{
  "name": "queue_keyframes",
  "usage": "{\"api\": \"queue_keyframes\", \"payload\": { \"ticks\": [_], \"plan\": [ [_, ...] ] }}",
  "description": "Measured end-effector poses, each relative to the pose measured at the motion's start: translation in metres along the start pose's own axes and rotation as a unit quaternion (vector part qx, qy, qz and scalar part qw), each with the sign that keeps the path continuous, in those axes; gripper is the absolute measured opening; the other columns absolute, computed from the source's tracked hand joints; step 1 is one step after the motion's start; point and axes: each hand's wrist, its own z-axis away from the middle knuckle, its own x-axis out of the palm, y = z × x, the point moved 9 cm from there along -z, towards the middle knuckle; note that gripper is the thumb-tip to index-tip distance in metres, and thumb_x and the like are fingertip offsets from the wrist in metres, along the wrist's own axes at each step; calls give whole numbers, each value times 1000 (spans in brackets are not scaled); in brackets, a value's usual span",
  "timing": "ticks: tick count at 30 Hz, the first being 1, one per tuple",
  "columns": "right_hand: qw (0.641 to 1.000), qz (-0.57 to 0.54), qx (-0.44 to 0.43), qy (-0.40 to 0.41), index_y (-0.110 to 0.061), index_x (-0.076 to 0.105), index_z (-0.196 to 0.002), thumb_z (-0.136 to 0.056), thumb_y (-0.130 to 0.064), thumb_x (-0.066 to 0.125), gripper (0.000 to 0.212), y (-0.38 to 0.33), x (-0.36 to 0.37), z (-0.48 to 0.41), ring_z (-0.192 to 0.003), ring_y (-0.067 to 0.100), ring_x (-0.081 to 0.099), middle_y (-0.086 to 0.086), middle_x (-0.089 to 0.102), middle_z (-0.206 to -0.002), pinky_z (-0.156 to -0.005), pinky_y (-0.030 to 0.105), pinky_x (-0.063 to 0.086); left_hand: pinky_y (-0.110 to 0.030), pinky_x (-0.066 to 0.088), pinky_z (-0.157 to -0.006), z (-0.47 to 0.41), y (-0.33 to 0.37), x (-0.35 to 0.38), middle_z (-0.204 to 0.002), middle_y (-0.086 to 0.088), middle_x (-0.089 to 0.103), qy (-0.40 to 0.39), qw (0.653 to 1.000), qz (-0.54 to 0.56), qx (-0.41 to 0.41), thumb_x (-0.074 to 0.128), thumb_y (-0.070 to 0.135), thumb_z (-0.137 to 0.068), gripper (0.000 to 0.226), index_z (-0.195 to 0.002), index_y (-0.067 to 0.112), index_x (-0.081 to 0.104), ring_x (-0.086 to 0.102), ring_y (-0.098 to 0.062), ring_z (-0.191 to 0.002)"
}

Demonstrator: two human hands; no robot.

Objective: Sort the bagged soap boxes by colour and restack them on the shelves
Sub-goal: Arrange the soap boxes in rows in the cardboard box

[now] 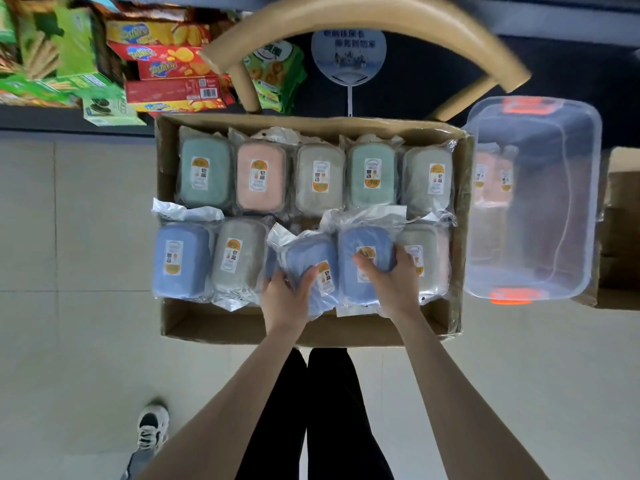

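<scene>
A cardboard box [194, 320] holds two rows of bagged soap boxes in green, pink, grey and blue. My left hand [285, 297] grips a tilted blue soap box [308, 261] in the near row's middle. Just right of it, my right hand [393, 275] grips another blue soap box [362, 240]. A third blue one [180, 259] lies at the near left, with a grey one [235, 263] beside it. The far row runs green [204, 173], pink [259, 176], grey [320, 178], green [372, 173], grey [427, 178].
A clear plastic tub [533, 202] with orange latches stands right of the cardboard box, two pink soap boxes showing through it. A wooden chair back [363, 15] arcs above. Snack boxes [166, 64] fill a shelf at the upper left. Someone's shoe [152, 427] is on the tiled floor.
</scene>
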Motion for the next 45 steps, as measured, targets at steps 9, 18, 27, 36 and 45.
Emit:
{"api": "queue_keyframes", "payload": {
  "ticks": [9, 18, 27, 36, 45],
  "plan": [
    [985, -145, -88, 35, -29, 53, -98, -81, -37, 74, 28, -49, -61, 52, -80, -3, 58, -11, 60, -96, -63, 1, 41, -35, 40, -73, 51, 56, -45, -85, -10, 50, 16, 993, 46, 106, 65, 51, -82, 50, -82, 2, 55, 50, -26, -78],
    [941, -243, -203, 122, -32, 42, -134, -87, -53, 60, 54, -117, -200, 126, -110, 9, 59, -11, 61, -119, -95, 34, 52, 1, 39, -61, 151, 200, -63, -93, 17, 52, -59, 936, 182, 294, 51, 37, -96, 30, -113, 15, 42, 53, 23, -76],
    [858, -284, -357, 237, -48, 55, -104, -87, -47, 63, 19, -149, -390, 244, -92, 2, 65, -17, 67, -100, -74, 20, 52, -10, 43, -56, 309, 340, -57, -92, 12, 59, -63, 861, 227, 451, 48, 54, -91, 38, -103, 18, 42, 60, 1, -80],
    [803, -276, -399, 345, -40, 48, -116, -84, -53, 64, 38, -68, -565, 340, -88, -7, 63, -23, 64, -99, -72, 15, 51, -4, 40, -44, 504, 400, 23, -87, 8, 58, -75, 790, 265, 548, 54, 48, -91, 38, -106, 15, 44, 58, 18, -67],
    [780, -277, -396, 398, -34, 44, -121, -81, -53, 69, 51, 3, -699, 357, -82, -8, 63, -19, 62, -97, -59, 12, 49, -10, 47, -49, 612, 457, 98, -92, 11, 58, -106, 757, 240, 598, 52, 55, -88, 38, -107, 23, 41, 65, -7, -78]
  ]
}}
